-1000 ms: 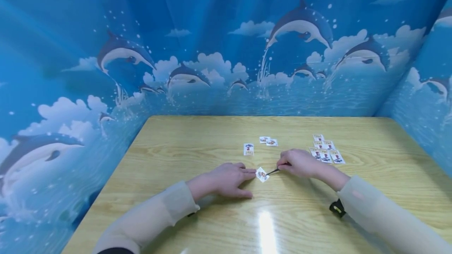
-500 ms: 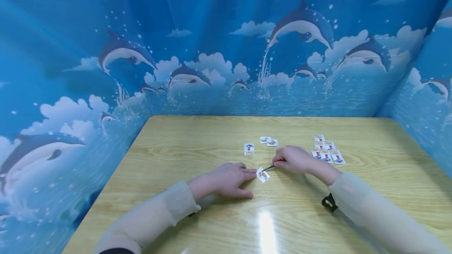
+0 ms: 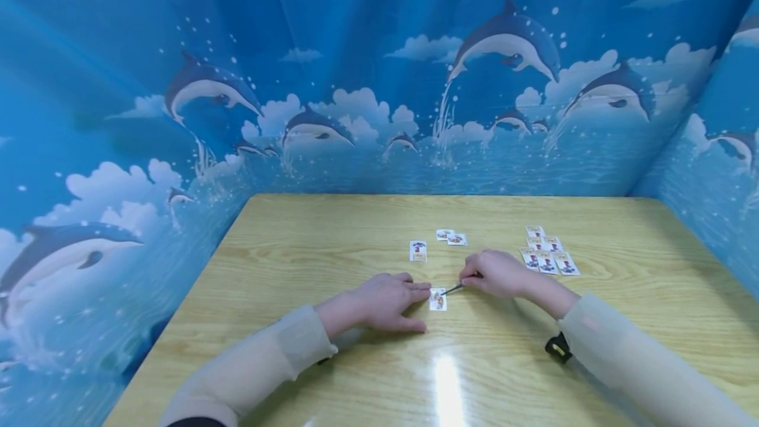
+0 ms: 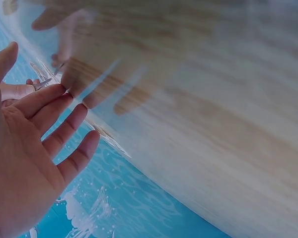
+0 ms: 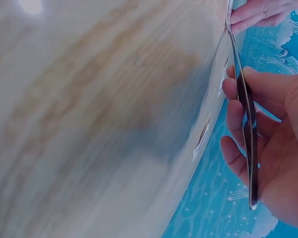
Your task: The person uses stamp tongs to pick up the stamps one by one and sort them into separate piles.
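Note:
A small white picture card (image 3: pixel 437 301) lies upright, edges squared, near the middle of the table. My left hand (image 3: pixel 388 303) rests on the wood left of it, fingers straight, with fingertips at the card's upper left edge. In the left wrist view the left palm (image 4: pixel 25 158) shows with its fingers extended. My right hand (image 3: pixel 497 273) holds dark tweezers (image 5: pixel 248 116) between thumb and fingers. The tweezers' tips reach the card's picture side from the right; whether they pinch or only touch it cannot be made out.
One upright card (image 3: pixel 418 256) lies beyond the left hand, and two sideways cards (image 3: pixel 456 240) sit to its right, partly overlapping. Several cards are grouped in rows (image 3: pixel 547 262) beyond the right hand. A dolphin-print curtain (image 3: pixel 356 150) stands behind the wooden table (image 3: pixel 308 236).
The card by the left fingertips has turned from a tilted diamond position to straight upright. The tweezers shifted across it, with the right hand moving slightly. The left hand has stayed put.

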Motion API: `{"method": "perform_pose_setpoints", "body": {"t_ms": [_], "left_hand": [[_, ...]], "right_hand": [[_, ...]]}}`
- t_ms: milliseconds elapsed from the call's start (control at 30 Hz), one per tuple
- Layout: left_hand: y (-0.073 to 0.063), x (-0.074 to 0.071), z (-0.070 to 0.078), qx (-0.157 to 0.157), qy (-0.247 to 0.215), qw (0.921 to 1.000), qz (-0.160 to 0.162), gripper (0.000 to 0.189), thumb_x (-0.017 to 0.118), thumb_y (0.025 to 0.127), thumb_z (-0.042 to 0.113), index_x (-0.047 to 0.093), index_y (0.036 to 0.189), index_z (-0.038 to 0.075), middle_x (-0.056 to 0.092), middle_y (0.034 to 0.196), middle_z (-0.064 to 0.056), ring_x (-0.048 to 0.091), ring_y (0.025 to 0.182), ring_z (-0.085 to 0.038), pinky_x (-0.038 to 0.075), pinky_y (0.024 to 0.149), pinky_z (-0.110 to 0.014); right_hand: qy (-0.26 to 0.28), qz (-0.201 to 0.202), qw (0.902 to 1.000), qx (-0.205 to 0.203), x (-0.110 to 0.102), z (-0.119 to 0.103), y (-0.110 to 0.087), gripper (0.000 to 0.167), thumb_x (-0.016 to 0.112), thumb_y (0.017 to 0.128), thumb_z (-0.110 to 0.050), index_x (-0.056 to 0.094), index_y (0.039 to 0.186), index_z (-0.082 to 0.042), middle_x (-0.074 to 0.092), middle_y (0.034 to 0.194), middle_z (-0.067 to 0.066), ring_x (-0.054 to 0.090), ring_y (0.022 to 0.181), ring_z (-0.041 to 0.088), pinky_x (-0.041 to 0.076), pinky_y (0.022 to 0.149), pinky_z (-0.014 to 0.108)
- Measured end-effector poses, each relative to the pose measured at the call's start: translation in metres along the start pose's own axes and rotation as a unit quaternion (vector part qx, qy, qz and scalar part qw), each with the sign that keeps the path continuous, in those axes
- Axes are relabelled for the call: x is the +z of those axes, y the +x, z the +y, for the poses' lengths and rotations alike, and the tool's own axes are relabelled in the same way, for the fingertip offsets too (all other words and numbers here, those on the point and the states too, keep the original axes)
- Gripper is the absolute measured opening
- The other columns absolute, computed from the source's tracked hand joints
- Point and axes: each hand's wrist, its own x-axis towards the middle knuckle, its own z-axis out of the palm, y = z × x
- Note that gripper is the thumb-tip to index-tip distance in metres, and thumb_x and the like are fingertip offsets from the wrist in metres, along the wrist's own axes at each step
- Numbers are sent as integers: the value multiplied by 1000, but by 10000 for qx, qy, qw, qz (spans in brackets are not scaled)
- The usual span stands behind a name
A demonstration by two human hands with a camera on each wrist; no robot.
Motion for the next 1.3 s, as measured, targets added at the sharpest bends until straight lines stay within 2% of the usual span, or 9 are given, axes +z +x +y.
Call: {"method": "perform_pose_setpoints", "body": {"t_ms": [133, 200, 400, 600, 967, 1133, 1300], "left_hand": [[0, 1, -1, -39, -11, 10000, -24, 71, 46, 93, 65, 42, 148, 19, 36, 153, 8, 42, 133, -22, 40, 103, -38], [0, 1, 0, -53, 2, 10000, -40, 73, 45, 93, 65, 40, 149, 19, 34, 154, 8, 41, 134, -23, 40, 104, -38], [-1, 2, 0, -16, 30, 10000, -68, 75, 44, 92, 67, 36, 151, 21, 30, 155, 10, 42, 134, -27, 38, 106, -39], [0, 2, 1, 36, 37, 10000, -81, 74, 43, 93, 67, 37, 151, 22, 33, 154, 11, 42, 133, -26, 38, 106, -39], [0, 2, 2, -54, 48, 10000, 5, 72, 46, 93, 65, 42, 148, 19, 35, 153, 8, 41, 133, -22, 40, 103, -38], [0, 1, 2, -57, 60, 10000, -29, 72, 45, 93, 65, 41, 148, 18, 34, 153, 7, 41, 134, -23, 39, 105, -38], [0, -1, 2, -69, 54, 9999, -66, 72, 45, 93, 65, 41, 149, 19, 34, 153, 7, 40, 134, -23, 38, 106, -37]], "right_hand": [[49, 69, 9998, 152, 1, -3, -2, 8, 70, 88, -12, 76, 84, -16, 58, 73, -13, 54, 65, 3, 50, 63, 29], [96, 120, 9992, 361, 2, -4, -2, 7, 71, 88, -12, 77, 85, -14, 61, 74, -12, 55, 65, 4, 51, 64, 30], [90, 344, 9960, 825, 3, -7, -2, 8, 71, 86, -9, 78, 90, -10, 71, 82, -1, 65, 74, 15, 55, 70, 37], [66, 445, 9951, 877, 3, -9, -2, 9, 70, 87, -8, 78, 88, -11, 72, 82, -1, 64, 72, 14, 54, 65, 36], [210, 244, 9962, 810, 0, -9, -10, 9, 71, 86, -7, 79, 88, -11, 68, 78, -6, 59, 68, 7, 52, 64, 30], [352, 93, 9946, 975, -2, -7, -10, 9, 70, 88, -10, 78, 92, -10, 69, 83, -4, 63, 75, 12, 54, 70, 36], [405, 63, 9947, 942, -3, -3, -2, 9, 69, 89, -12, 78, 93, -10, 71, 87, -2, 65, 79, 16, 54, 74, 39]]}}
